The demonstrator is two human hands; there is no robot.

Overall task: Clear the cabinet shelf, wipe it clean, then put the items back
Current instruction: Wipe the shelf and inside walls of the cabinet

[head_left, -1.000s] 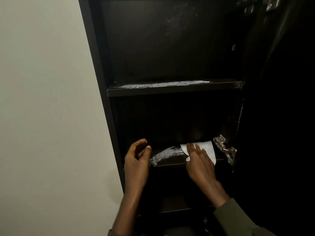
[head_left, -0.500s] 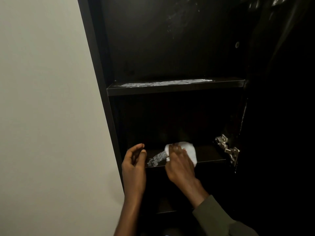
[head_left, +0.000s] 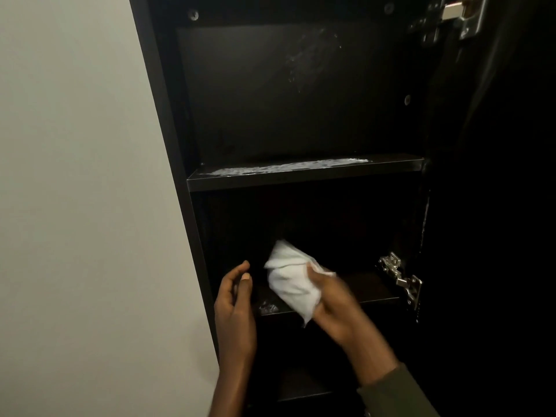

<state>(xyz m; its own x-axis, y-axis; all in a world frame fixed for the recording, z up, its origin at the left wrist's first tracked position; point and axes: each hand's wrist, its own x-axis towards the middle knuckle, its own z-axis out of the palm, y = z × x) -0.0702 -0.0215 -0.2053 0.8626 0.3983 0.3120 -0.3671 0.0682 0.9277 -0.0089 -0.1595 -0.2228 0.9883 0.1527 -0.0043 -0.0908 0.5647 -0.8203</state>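
Observation:
A dark cabinet stands open before me. Its lower shelf (head_left: 367, 291) carries a small patch of white residue (head_left: 268, 308) near the left front edge. My right hand (head_left: 337, 305) grips a bunched white cloth (head_left: 293, 285) just above that shelf, and it is blurred by motion. My left hand (head_left: 236, 308) hovers at the shelf's left end with fingers curled apart, holding nothing. The upper shelf (head_left: 304, 176) bears a long streak of white residue (head_left: 288, 167). No items are on either shelf.
A pale wall (head_left: 75, 206) borders the cabinet's left side panel (head_left: 168, 145). The open door is very dark on the right, with a metal hinge (head_left: 401, 276) at lower-shelf height and another hinge (head_left: 451, 16) at the top. A further shelf (head_left: 301, 386) lies below.
My right hand has swept the cloth from the shelf's right side to the left and bunched it up. The white streak on the lower shelf has shrunk to a small patch. My left hand barely moved.

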